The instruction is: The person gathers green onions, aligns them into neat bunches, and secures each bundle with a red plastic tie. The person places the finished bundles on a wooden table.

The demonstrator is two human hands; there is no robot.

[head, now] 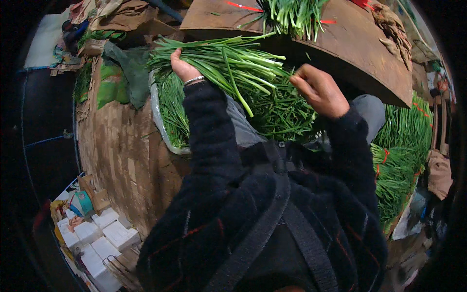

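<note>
My left hand [185, 66] holds a loose bunch of long green leafy stalks, likely garlic chives [233, 60], with the pale stem ends fanned out to the right. One bent stalk [237, 84] hangs down apart from the others. Just right of the stem ends, my right hand [321, 89] is curled, thumb and forefinger pinched on what looks like a thin green leaf [286, 71]. Loose leaf scraps [288, 109] lie in a heap below, between my knees. More stalks [171, 106] lie left of my left forearm, in a container with a clear plastic liner [159, 120].
A brown board [350, 43] stands ahead, bearing another bunch of stalks [292, 16] and red ties [244, 6]. Tied green bundles [397, 175] are stacked at my right. White boxes [105, 233] stand at lower left on the worn floor [120, 146]. A dark green cloth [127, 69] lies at upper left.
</note>
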